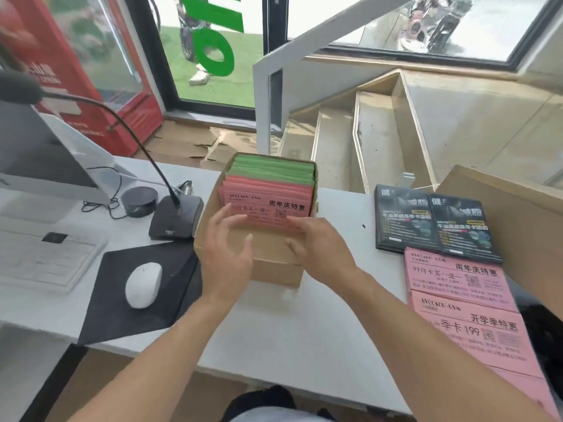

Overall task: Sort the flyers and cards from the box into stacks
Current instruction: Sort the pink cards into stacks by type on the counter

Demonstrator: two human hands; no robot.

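Note:
An open cardboard box (274, 269) stands mid-desk, holding upright pink flyers (268, 205) at the front and green flyers (274, 170) behind them. My left hand (227, 251) reaches into the box with spread fingers touching the front pink flyer. My right hand (316, 248) is in the box too, its fingers against the same flyer's lower right; whether it pinches it is unclear. On the desk at the right lie two stacks of black cards (405, 220) (463, 229) and two stacks of pink flyers (454, 275) (481, 333).
Left of the box are a desk microphone base (176, 219), a round black puck (139, 201), a white mouse (143, 284) on a black pad (122, 303), a keyboard (45, 257) and a monitor. A large cardboard box (511, 214) sits at the far right. Stairs drop behind the desk.

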